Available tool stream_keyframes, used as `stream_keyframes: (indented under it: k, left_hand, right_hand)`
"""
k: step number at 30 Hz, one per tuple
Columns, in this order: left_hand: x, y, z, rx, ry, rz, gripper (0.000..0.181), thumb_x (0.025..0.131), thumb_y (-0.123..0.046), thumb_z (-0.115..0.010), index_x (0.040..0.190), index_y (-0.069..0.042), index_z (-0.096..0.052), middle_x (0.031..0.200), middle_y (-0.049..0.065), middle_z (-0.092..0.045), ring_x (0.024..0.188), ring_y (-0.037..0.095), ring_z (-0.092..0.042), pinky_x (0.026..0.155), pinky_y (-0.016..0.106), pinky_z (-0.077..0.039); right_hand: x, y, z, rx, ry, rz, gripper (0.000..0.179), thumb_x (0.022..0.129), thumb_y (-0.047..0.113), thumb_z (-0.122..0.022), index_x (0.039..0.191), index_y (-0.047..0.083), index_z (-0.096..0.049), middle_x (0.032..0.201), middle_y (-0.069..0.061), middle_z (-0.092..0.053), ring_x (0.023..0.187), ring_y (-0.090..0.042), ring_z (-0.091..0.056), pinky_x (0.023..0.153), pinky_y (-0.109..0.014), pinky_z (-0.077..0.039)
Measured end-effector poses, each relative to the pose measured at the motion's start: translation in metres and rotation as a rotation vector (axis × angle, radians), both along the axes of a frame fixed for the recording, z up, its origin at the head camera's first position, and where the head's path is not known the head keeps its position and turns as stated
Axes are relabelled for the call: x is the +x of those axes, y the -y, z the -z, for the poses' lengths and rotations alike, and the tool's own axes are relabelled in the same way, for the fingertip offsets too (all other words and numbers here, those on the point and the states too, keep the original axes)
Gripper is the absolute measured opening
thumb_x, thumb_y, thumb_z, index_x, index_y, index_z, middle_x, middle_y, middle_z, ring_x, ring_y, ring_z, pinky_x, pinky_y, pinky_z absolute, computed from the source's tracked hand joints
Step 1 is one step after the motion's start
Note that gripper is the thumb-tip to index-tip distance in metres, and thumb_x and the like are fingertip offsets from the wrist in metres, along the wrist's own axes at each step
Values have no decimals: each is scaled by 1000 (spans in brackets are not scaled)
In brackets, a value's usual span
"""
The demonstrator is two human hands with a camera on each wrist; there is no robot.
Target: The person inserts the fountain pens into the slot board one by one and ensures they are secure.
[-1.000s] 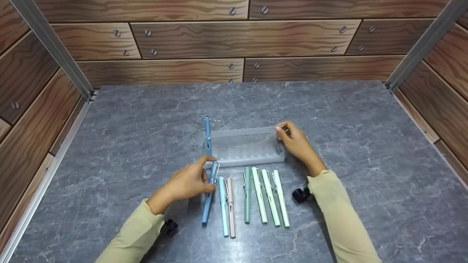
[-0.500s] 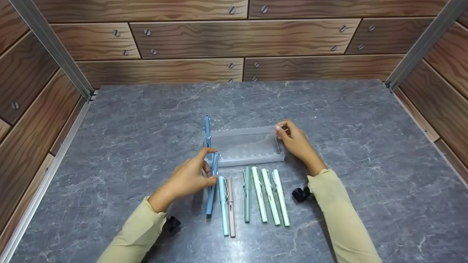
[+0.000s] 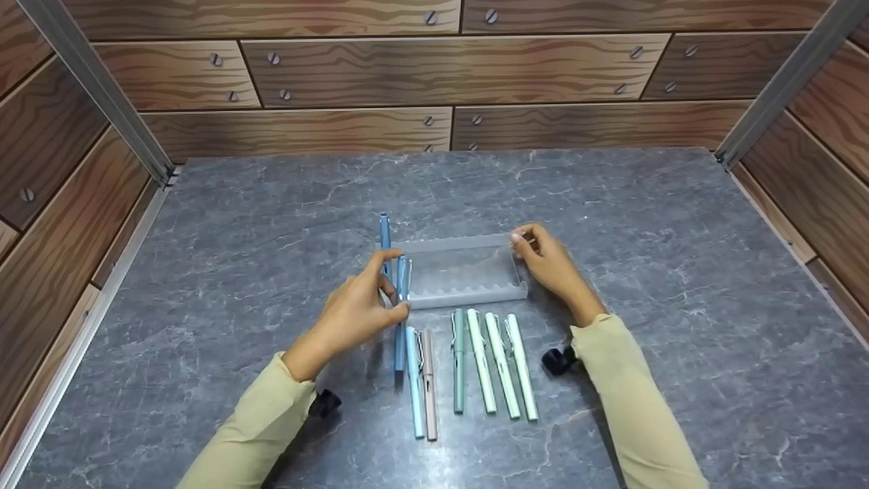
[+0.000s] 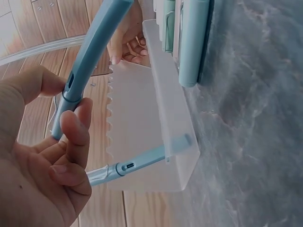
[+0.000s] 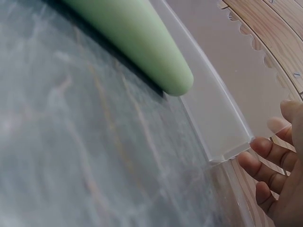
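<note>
A clear plastic pen tray [image 3: 468, 297] with scalloped long edges stands mid-table. One blue pen [image 4: 147, 160] lies across its left end, resting in the notches. My left hand [image 3: 356, 309] pinches a second blue pen [image 4: 90, 52] between thumb and fingers, raised over the tray's near left corner. At the tray's far right corner, my right hand [image 3: 548, 261] holds the end wall with thumb and fingertips; the right wrist view shows fingers [image 5: 270, 153] at that wall.
In front of the tray lie a light blue pen [image 3: 415, 384], a taupe pen [image 3: 429, 387], a dark green pen [image 3: 459, 363] and several pale green pens [image 3: 501, 367]. Wood-patterned walls [image 3: 353, 75] enclose the grey marbled table [image 3: 271, 204].
My left hand has lifted the second blue pen off the table and carried it forward and slightly right, up to the tray. My right hand has stayed at the tray's corner.
</note>
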State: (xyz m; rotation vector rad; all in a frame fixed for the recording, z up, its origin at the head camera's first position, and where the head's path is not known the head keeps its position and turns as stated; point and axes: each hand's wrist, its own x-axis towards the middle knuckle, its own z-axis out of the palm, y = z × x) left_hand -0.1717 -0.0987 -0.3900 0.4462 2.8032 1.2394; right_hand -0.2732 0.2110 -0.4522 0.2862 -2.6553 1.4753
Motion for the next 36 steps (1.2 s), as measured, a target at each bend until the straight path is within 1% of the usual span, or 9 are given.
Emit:
stream_keyframes:
  k: [5,8,13,15,21,25,28,31,36]
  left_hand:
    - [-4,-3,-3,-18,-44,-17,71,78,-19,-73,141,-20,-40,84,-5,-64,54,8,-48,49,25,-38]
    - [-7,-4,-4,-18,-69,-25,71,78,-18,-73,141,-20,-40,84,-4,-65,53,7,-47,47,24,-38]
    - [-12,-3,-5,-14,-84,-48,71,79,-18,-73,142,-20,-39,84,-5,-65,51,7,-49,45,23,-35]
    - [-13,-2,-5,-18,-94,-60,71,80,-19,-73,142,-21,-39,83,-6,-66,52,7,-49,45,23,-35]
    - [-18,-3,-8,-15,-135,-87,70,82,-20,-73,143,-22,-39,85,-4,-67,55,9,-50,48,25,-35]
    - [-21,-5,-10,-2,-162,-98,71,81,-18,-73,143,-21,-39,85,-3,-68,57,9,-52,49,25,-37]
    - [-23,-7,-10,9,-183,-106,70,81,-17,-73,143,-20,-39,85,-3,-69,57,8,-54,49,24,-38]
    - [-25,-8,-10,9,-207,-117,69,81,-16,-73,142,-19,-40,84,-4,-70,56,7,-54,48,24,-39]
    - [-28,-8,-9,-6,-244,-139,68,80,-16,-72,140,-19,-41,84,-2,-71,54,7,-52,46,24,-37]
  right_hand:
    - [0,0,1,4,6,2,27,100,24,-51,111,0,-56,97,-17,-64,81,-15,-61,72,-16,-46]
    - [-1,-1,2,0,2,2,27,100,23,-51,111,0,-56,97,-17,-64,82,-20,-62,71,-16,-46]
    - [1,1,1,-4,11,2,26,100,20,-50,113,-2,-55,98,-20,-63,86,-26,-62,71,-15,-44]
    - [5,4,-5,3,15,1,24,101,17,-49,113,-4,-54,98,-22,-62,87,-28,-62,71,-14,-44]
    - [22,13,-31,14,15,-3,22,100,10,-48,110,-8,-53,96,-24,-61,87,-34,-62,71,-14,-43]
    - [25,14,-35,5,21,-5,22,100,11,-48,110,-8,-54,97,-24,-61,87,-33,-61,71,-14,-43]
    - [26,14,-36,-3,18,-9,22,100,11,-49,110,-8,-54,96,-25,-61,86,-32,-60,71,-14,-43]
    - [25,14,-35,-7,20,-8,22,100,11,-49,111,-8,-54,96,-25,-61,88,-36,-60,70,-14,-43]
    - [19,11,-25,-10,18,-13,23,101,10,-47,112,-9,-52,97,-26,-60,91,-42,-59,71,-14,-43]
